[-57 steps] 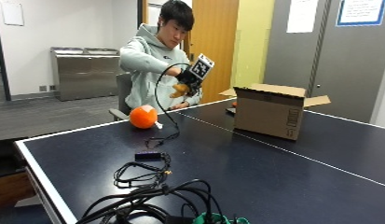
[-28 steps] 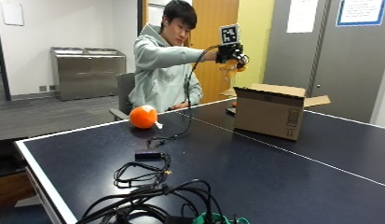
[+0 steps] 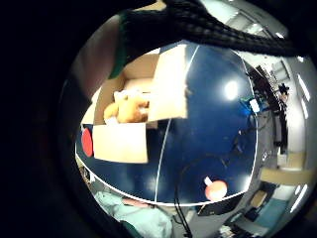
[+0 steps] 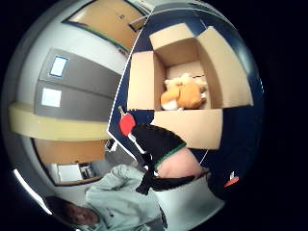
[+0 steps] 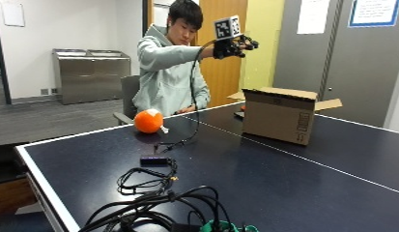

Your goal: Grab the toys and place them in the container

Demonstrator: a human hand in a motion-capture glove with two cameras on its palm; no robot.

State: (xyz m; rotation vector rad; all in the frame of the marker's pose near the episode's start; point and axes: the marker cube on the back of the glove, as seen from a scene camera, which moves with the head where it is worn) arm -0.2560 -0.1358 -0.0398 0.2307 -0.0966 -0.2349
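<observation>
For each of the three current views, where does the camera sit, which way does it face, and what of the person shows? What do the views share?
Outside view: beside the table, facing the seated person, whose raised right hand is near the cardboard box; orange toy on the table.
Thumb side palm view: looks down into the box at a plush toy; glove and sleeve show.
Little finger side palm view: same box, plush, glove edge.
Shared: box, orange toy.

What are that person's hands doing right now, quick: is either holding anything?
Gloved right hand: raised near the cardboard box, open, holding nothing; a plush toy already lies inside the box.
Bare left hand: out of sight, cannot be told.
</observation>
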